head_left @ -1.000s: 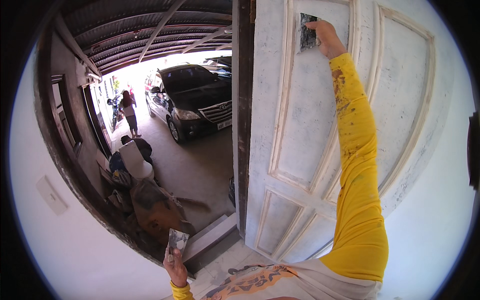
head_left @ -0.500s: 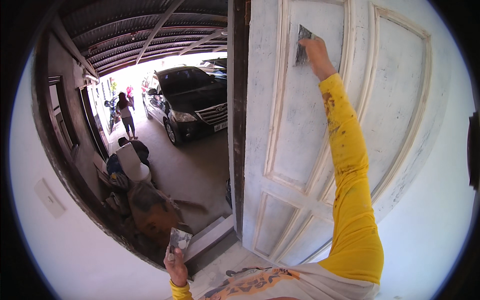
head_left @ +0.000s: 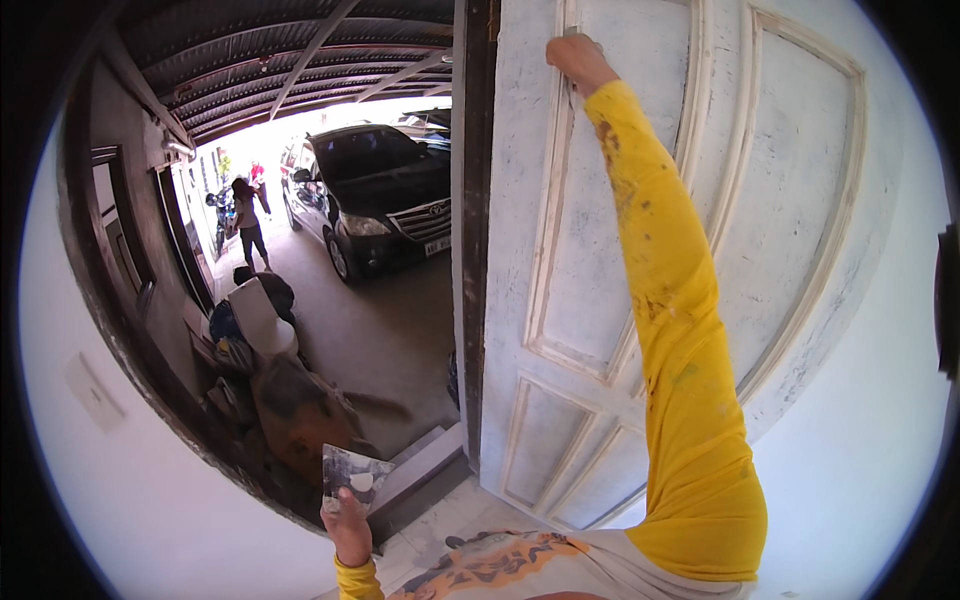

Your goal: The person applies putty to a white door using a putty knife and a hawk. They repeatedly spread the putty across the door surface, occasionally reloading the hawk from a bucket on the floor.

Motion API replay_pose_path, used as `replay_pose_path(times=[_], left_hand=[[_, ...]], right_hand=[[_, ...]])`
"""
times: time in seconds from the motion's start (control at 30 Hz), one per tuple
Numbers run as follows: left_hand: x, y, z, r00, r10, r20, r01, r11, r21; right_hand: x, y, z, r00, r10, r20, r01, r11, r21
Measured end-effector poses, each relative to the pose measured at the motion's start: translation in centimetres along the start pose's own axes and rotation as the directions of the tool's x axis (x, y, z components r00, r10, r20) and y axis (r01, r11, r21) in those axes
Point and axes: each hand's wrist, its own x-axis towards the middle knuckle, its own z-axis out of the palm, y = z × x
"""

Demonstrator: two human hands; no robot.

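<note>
A white paneled door [head_left: 510,300] stands in front of me on the right, with raised moldings and greyish patches. High on its upper left panel, my right hand [head_left: 580,60] is closed by the molding; it grips a putty knife, whose blade is almost wholly hidden behind the fingers. Low on the left, my left hand [head_left: 348,532] holds a flat, square, stained plate [head_left: 352,478] from below. A white dab of paste [head_left: 362,482] lies on this plate, which is apart from the door.
Through the doorway at left, a black car [head_left: 385,190] is parked under a metal roof. A person [head_left: 248,220] stands beyond it near a motorcycle. A white toilet [head_left: 265,320] and a brown board [head_left: 305,410] stand outside the sill. A white wall switch [head_left: 95,392] is at left.
My right hand has moved left and up across the panel to the molding, and the putty knife's blade has gone from view. My left hand has risen slightly with the plate.
</note>
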Motion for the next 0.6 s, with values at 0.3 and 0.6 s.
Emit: replay_pose_path(times=[0.3, 0.6], left_hand=[[0.3, 2.0, 1.4, 0.966, -0.236, 0.109, 0.234, 0.606, -0.760], [0.1, 3.3, 2.9, 0.964, -0.230, 0.131, 0.249, 0.616, -0.747]], right_hand=[[-5.6, -1.4, -5.7, 0.561, 0.736, 0.378, -0.580, 0.024, 0.814], [-0.2, 0.0, -4.2, 0.575, 0.694, 0.433, -0.661, 0.082, 0.746]])
